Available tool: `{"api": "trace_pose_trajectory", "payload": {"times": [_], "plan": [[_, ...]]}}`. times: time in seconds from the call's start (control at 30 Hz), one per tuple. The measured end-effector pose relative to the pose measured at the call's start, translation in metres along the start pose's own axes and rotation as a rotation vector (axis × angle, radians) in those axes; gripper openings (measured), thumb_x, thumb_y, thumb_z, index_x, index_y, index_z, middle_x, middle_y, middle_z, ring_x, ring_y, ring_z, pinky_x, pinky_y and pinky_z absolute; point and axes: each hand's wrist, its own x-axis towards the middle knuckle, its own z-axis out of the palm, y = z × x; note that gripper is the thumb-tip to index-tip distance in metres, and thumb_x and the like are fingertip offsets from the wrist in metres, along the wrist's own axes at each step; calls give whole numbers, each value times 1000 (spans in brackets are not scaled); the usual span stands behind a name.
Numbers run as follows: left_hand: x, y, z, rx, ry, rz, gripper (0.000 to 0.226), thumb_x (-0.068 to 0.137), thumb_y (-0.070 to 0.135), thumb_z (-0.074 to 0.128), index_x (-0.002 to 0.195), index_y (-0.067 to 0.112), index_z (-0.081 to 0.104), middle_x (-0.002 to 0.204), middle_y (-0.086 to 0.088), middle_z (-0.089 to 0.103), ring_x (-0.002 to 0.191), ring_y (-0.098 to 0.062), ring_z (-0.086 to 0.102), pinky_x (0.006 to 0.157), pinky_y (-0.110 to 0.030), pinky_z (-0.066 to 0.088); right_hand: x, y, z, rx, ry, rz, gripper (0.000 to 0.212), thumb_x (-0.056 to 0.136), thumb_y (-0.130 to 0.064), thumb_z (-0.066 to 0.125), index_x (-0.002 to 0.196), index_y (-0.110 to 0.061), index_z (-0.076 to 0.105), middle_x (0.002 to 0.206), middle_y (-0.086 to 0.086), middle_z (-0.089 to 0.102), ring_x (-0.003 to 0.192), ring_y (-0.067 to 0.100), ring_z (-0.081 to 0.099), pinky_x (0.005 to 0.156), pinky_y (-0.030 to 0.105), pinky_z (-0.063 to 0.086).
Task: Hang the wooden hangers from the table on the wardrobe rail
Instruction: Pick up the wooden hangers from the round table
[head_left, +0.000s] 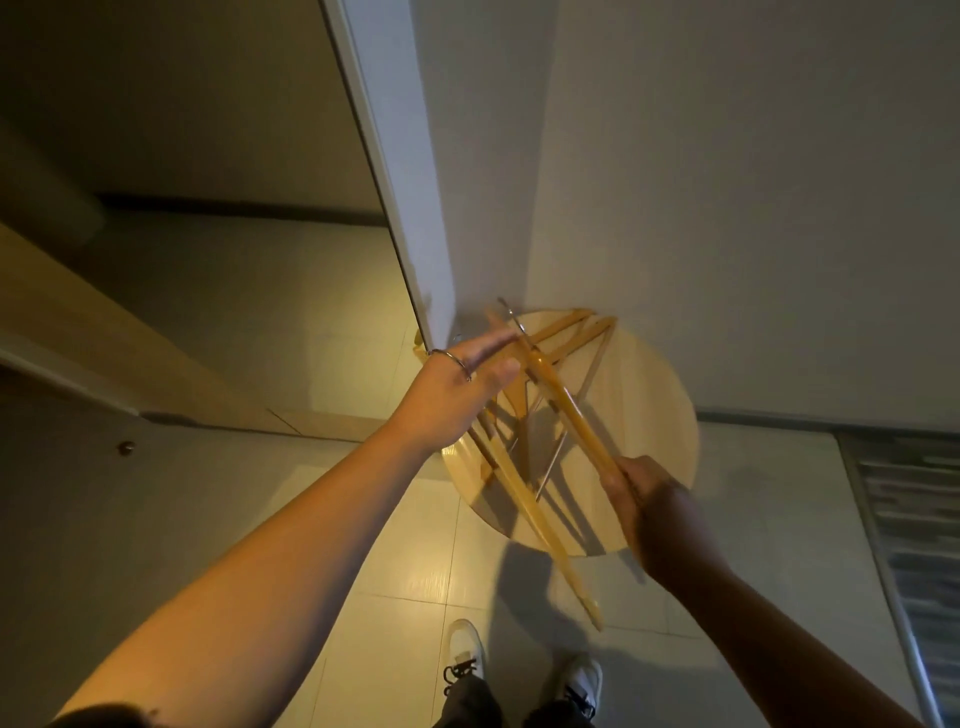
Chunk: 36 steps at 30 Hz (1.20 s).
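The right hand (641, 499) is closed around the lower end of one wooden hanger (558, 400), lifting it at a slant above the round worktop (654, 395), while the left hand (457, 387) reaches in from the other side with its fingers stretched out and loosely spread against the hanger's neck, near the metal hook (511, 317); a hook from another hanger (451, 361) appears to loop over the back of that hand, though blur makes it hard to be sure. The remaining hangers (511, 467) lie crossed over one another in a loose heap on the worktop, some arms reaching past its edge above the tiled floor (363, 545). The main risk, as I judge it, is tangling: the raised hanger runs through the pile, so its bar or hook could catch a neighbour and drag it off the edge. A hanger held by one end also has a long lever arm, so it could twist in the right hand's grip and slip if the left hand does not take hold at the neck. The worktop sits tight in a corner between the white wall (727, 208) and a door edge (395, 208), so a swinging hook could strike either surface. The wardrobe rail is not in view, so the carry must start with a turn away, and the shoes (467, 649) stand near where a dropped hanger would land.
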Motion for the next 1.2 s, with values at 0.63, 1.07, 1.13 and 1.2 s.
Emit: {"api": "trace_pose_trajectory", "payload": {"times": [0.63,1.07,1.13,1.2], "plan": [[-16,0,-1,87,46,-28,35,99,34,40,127,24,58,127,10,62,121,0,54,103,-25,41,3,-4,15,-119,-319,-29,28,101,-35,37,108,-26,62,84,-11,55,74,2,54,59,11,39],[-42,-51,-28,118,145,-138,38,101,30,35,124,17,62,122,9,65,115,5,56,97,-13,42,97,60,88,-248,-341,204,42,85,-69,24,88,-41,56,83,-13,66,77,8,63,79,38,55],[-48,-60,-32,165,161,-146,39,100,33,34,124,21,62,120,14,64,116,5,55,94,-8,41,117,69,111,-323,-376,245,35,89,-60,31,94,-38,58,90,-7,68,81,14,65,80,40,56],[-54,-70,-35,213,159,-148,41,99,40,32,124,26,62,121,19,63,118,5,54,95,-10,40,132,76,138,-386,-354,265,35,92,-51,40,107,-25,59,98,-1,68,87,21,66,79,39,57]]}}
